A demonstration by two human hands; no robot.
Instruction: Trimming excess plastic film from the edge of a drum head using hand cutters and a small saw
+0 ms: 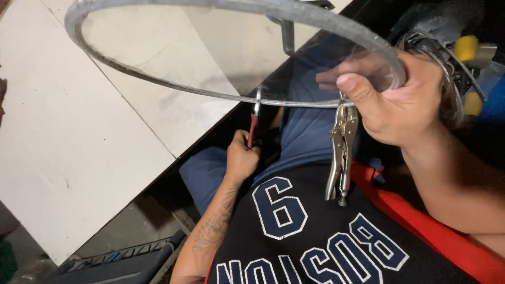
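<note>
A pale, scuffed surface (79,137) is seen at the left, with a seam running diagonally across it and a dark edge along its near side. Above it, a large clear round disc (210,52) with a thick, cloudy rim is held up close to the camera, so that the surface is seen through it. Towards the middle, the left hand (242,158) is closed in a fist around the red handle of a small clamp (255,118), whose metal end reaches up to the disc's lower rim. The forearm below it bears a tattoo. Under the hands lie blue trousers and a dark jersey (315,231) with white-edged figures and red trim. Just right of the middle, silver locking pliers (341,152) are clamped on the disc's lower rim and hang straight down, handles lowest, untouched by either hand. At the right, the right hand (400,100) is closed on the disc's rim, thumb laid over the near face and fingers seen through the plastic behind it. Beyond that hand, a bundle of wire and yellow parts (465,52) is seen blurred.
</note>
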